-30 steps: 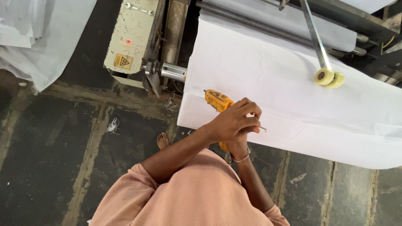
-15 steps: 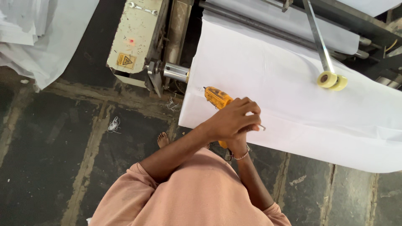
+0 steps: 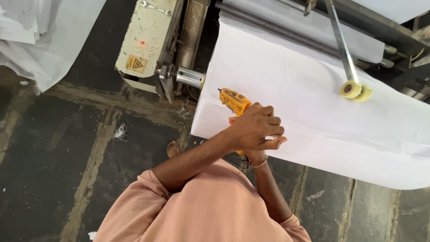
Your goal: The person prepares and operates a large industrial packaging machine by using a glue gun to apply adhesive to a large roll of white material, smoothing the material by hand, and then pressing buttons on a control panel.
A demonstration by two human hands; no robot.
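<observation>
An orange-yellow hand-held power tool (image 3: 234, 101) rests nose-down on a wide white sheet of fabric (image 3: 304, 94) near its left edge. My left hand (image 3: 255, 127) is curled over the tool's rear and handle. My right hand (image 3: 259, 157) comes up from below with a thin bangle on the wrist. It lies under the left hand, so its fingers are hidden. Both arms reach out from a pink-sleeved body at the bottom of the view.
The fabric runs off a roller machine with a cream side panel (image 3: 143, 40) and a metal shaft end (image 3: 188, 77). A metal bar carries two pale yellow tape rolls (image 3: 356, 91). More white cloth (image 3: 40, 40) is piled at upper left. A bare foot (image 3: 173, 148) stands on the dark floor.
Both hands stay on the tool at the same spot on the fabric. Only the view has shifted slightly.
</observation>
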